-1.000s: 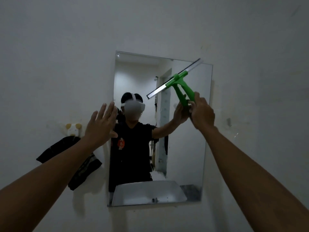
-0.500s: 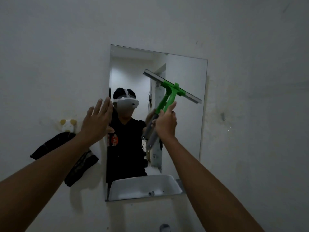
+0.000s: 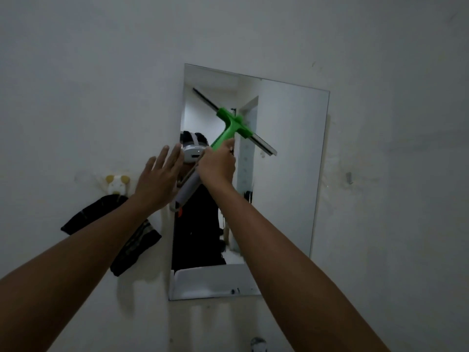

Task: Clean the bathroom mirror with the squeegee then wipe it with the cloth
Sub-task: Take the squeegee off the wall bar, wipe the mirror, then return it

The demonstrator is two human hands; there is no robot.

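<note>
One squeegee [image 3: 234, 125], green-headed with a grey grip, looks light and stiff, its rubber blade the only yielding part, and the right hand [image 3: 217, 166] is closed round the handle at mid-frame, the best place to hold it, with the blade slanting across the upper left of the mirror [image 3: 286, 153]. The left hand [image 3: 158, 180] is spread wide and empty at the mirror's left edge, though whether it touches the glass cannot be told. A dark cloth [image 3: 114, 232] hangs lower left, partly behind the left forearm, and whether the blade presses on the glass is unclear in the dim light.
</note>
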